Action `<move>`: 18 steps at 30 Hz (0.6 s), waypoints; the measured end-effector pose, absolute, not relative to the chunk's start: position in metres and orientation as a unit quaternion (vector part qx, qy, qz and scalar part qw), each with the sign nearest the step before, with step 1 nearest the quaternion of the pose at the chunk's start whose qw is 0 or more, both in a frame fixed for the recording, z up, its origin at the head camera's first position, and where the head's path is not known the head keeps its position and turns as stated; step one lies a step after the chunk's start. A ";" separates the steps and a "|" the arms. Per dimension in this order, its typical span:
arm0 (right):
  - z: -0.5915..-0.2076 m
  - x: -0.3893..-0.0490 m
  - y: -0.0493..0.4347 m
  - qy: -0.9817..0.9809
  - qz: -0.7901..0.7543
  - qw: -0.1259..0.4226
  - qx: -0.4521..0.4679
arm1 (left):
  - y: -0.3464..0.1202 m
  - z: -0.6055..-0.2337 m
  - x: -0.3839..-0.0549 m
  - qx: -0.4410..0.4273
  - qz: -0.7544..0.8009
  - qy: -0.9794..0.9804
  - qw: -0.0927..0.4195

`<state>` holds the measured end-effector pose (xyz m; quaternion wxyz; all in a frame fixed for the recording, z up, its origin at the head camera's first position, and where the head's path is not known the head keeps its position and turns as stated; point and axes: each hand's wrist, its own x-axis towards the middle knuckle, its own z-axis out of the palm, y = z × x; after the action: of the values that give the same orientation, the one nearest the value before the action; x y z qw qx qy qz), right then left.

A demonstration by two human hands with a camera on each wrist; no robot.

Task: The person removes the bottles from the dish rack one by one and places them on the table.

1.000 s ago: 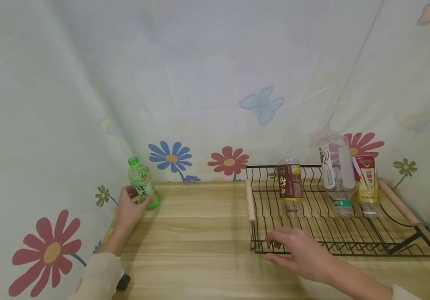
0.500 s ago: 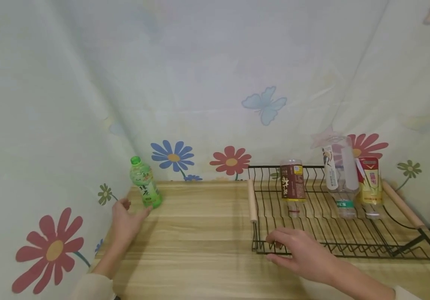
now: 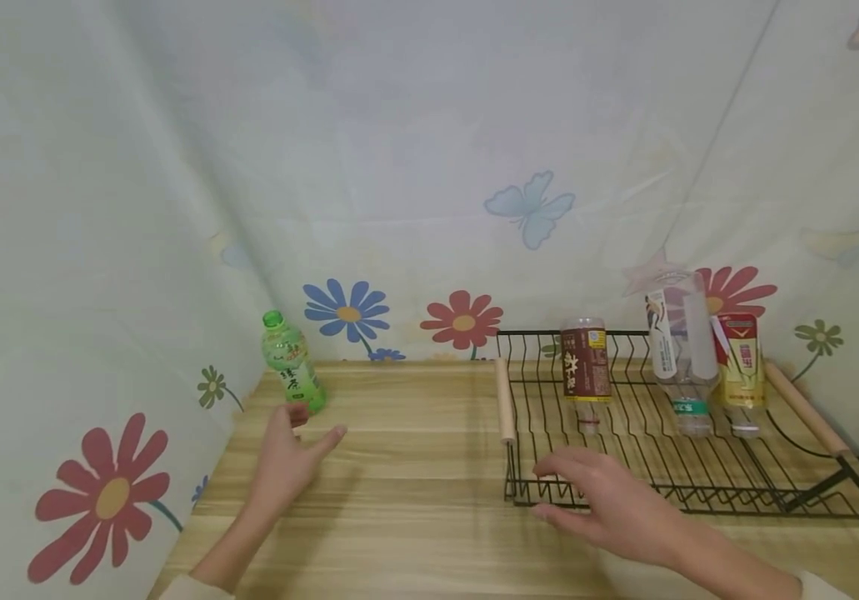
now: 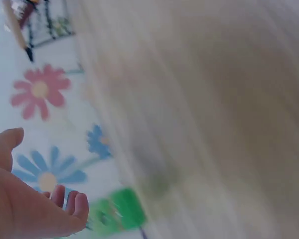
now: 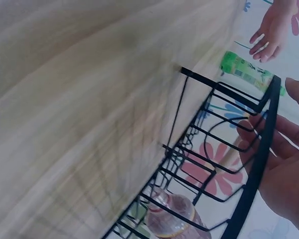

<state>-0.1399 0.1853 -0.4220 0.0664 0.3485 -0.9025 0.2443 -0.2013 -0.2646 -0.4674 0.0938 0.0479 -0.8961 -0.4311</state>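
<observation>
In the head view a green tea bottle (image 3: 292,362) stands upright on the table's far left. My left hand (image 3: 287,454) is just in front of it, thumb spread and nothing in its grasp; the left wrist view shows the bottle (image 4: 117,211) beyond the fingers. My right hand (image 3: 605,504) is at the front left corner of a black wire rack (image 3: 507,471), with thumb and fingers apart. From the right wrist, the fingers (image 5: 284,144) appear by the rack's rail; whether they touch it I cannot tell.
Three bottles stand neck-down in the rack: one with a brown label (image 3: 586,367), a large clear one (image 3: 687,358) and one labelled red and yellow (image 3: 742,367). Wooden handles (image 3: 504,400) line the rack's sides. A flowered curtain (image 3: 399,208) hangs behind the table (image 3: 399,467).
My left hand has let go of the green tea bottle and drawn back toward the front and right. The bottle stays standing there. My right hand has barely moved.
</observation>
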 end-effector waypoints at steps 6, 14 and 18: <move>-0.409 -0.139 0.190 -0.888 0.251 0.137 0.361 | -0.215 -0.445 -0.195 -0.008 -0.467 -0.880 0.079; -0.385 -0.147 0.205 -0.885 0.266 0.178 0.337 | -0.158 -0.424 -0.182 -0.078 -0.482 -0.871 0.055; -0.376 -0.158 0.216 -0.887 0.286 0.193 0.306 | -0.134 -0.421 -0.172 -0.125 -0.469 -0.874 0.029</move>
<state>-0.1578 0.2165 -0.3755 0.1925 0.3064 -0.8873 0.2860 -0.1719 -0.1338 -0.4207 0.0285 -0.1249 -0.8738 -0.4690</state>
